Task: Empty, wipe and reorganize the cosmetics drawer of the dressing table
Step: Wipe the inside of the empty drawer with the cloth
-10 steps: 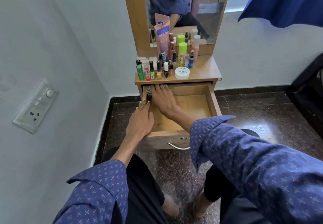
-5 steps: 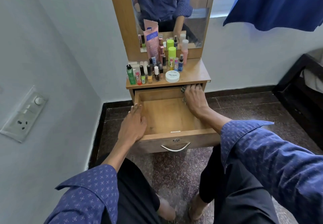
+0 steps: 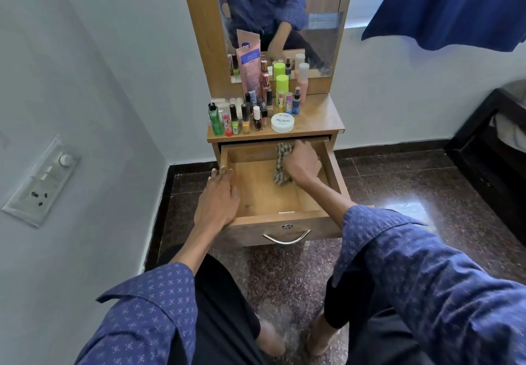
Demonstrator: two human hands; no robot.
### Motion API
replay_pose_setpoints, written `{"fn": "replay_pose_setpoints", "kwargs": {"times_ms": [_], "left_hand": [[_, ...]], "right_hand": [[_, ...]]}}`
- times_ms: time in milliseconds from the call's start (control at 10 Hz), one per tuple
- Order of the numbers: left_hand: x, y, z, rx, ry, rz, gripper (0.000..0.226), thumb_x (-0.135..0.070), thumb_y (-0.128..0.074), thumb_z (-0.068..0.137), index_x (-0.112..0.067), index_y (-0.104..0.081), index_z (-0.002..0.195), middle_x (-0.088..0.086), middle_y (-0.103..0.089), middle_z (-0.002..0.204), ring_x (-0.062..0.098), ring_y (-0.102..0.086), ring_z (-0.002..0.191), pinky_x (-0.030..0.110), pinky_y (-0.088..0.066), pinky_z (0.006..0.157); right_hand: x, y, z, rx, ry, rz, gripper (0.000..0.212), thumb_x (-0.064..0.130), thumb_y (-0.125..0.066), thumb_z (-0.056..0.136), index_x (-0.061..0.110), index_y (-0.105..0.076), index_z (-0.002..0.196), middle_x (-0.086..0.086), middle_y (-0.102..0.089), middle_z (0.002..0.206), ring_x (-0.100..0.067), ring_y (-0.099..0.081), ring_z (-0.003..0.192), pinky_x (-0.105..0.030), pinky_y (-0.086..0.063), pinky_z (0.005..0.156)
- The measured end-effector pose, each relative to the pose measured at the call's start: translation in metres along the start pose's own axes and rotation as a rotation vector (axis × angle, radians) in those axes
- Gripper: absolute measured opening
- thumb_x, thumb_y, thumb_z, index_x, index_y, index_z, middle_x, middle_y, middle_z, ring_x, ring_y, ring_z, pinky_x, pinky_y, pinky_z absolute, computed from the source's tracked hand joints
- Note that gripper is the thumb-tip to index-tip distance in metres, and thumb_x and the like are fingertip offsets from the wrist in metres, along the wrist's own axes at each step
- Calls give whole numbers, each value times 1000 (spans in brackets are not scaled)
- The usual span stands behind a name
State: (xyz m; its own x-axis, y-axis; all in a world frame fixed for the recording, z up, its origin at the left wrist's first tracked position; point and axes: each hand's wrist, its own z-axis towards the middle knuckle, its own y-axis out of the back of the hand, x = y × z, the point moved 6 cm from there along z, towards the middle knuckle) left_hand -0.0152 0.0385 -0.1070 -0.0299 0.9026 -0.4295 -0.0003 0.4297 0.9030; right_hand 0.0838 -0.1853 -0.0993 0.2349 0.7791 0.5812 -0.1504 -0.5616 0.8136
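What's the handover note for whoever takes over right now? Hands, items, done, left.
Left hand: open, resting on the drawer at its left wall.
Right hand: grips the cloth inside the drawer, toward the back right.
Bottles and the white jar stand on the tabletop.
Done: drawer emptied and pulled open.
Left: finish wiping, then put the cosmetics back in order.

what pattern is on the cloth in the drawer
The cloth has a small beige-and-dark check pattern, seen in the head view, held by the right hand.
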Motion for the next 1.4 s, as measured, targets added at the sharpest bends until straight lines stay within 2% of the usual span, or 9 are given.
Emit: {"fn": "replay_pose_setpoints", "kwargs": {"times_ms": [200,300,500,700,800,1000,1100,1300,1400], "left_hand": [[2,-2,2,-4,-1,-12,55,-27,-33,109,-13,-35,162,6,-26,171,23,-17,160,52,-32,125],[2,-2,1,-6,4,-12,55,-27,-33,109,-14,-34,163,6,-26,171,23,-17,160,51,-32,124],[1,-2,2,-3,10,-12,55,-27,-34,109,-13,-34,162,8,-27,171,30,-35,154,48,-36,121],[0,1,0,-23,7,-18,52,-23,-35,107,-11,-43,157,11,-36,167,37,-54,139,51,-45,112],[1,3,1,-28,7,-28,51,-20,-36,105,-10,-46,154,12,-40,165,38,-57,135,52,-48,109],[5,1,0,-30,-10,-28,53,-20,-34,106,-10,-44,157,11,-37,166,37,-55,138,53,-48,112],[4,1,0,-22,-4,-39,52,-19,-35,108,-10,-40,159,9,-33,168,34,-49,144,52,-42,117],[6,-1,0,0,3,-31,54,-23,-34,110,-12,-32,163,6,-23,172,31,-43,149,49,-38,119],[6,-3,1,13,2,-25,55,-23,-34,109,-13,-30,163,6,-21,172,31,-41,150,50,-38,120]], "right_hand": [[-43,-21,-1,203,-512,921,42,9,-45,105,-4,-48,145,-20,-57,141,-33,-63,118,-33,-54,81],[-48,-26,10,-5,-598,1083,39,8,-54,99,-5,-55,136,-12,-65,120,-24,-66,94,-28,-55,69],[-32,-42,10,-173,-704,999,45,6,-61,99,-5,-51,141,-14,-60,141,-29,-64,123,-26,-58,89],[26,-105,-18,307,-664,991,35,23,-53,107,8,-48,138,-1,-56,134,-8,-62,114,-12,-53,91],[67,-118,-43,537,-730,1279,43,10,-43,110,-8,-40,148,-16,-51,146,-4,-58,86,-5,-50,62],[67,-97,-35,343,-783,1449,34,0,-54,103,-2,-53,137,-16,-56,147,-25,-58,129,-32,-55,102],[38,-86,-27,388,-968,1627,18,3,-48,107,13,-56,95,-21,-53,142,-33,-48,139,-19,-44,107],[-23,-45,-1,-77,-914,1408,16,9,-54,102,-4,-52,112,-14,-70,113,-23,-68,86,-33,-63,80],[-20,-22,-6,-157,-862,1433,33,3,-55,100,-2,-53,133,-16,-67,119,-30,-70,101,-35,-60,75]]}}
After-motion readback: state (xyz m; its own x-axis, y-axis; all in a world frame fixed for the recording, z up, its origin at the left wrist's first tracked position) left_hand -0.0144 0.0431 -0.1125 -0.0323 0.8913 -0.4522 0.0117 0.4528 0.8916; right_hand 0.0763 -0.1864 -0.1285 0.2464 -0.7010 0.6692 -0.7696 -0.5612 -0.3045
